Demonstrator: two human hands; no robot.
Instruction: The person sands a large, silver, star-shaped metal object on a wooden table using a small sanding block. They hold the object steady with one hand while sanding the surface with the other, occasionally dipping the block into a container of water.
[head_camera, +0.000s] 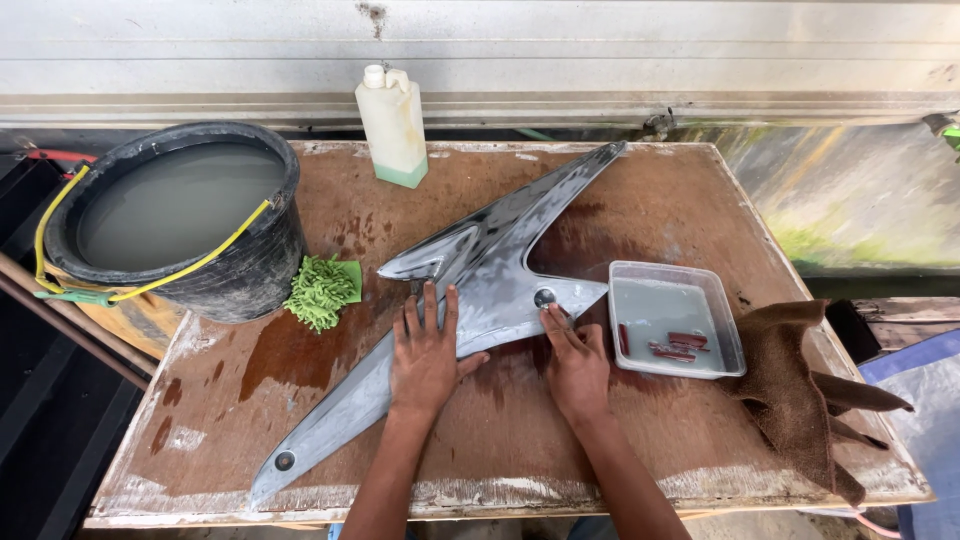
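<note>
A long, pointed grey body panel (480, 270), wet and glossy, lies diagonally across a wet wooden table (680, 200). My left hand (428, 350) rests flat on its middle, fingers spread. My right hand (575, 362) lies just to the right, fingers pressed on the panel's lower branch near a round hole (544, 297). Whether something thin lies under the right fingers cannot be told.
A black bucket (250, 265) of murky water with a yellow handle stands at the table's left. A green mitt (322, 290) lies beside it. A white bottle (392, 125) stands at the back. A clear tray (676, 317) with water and small red pieces, then a brown cloth (800, 385), lie at the right.
</note>
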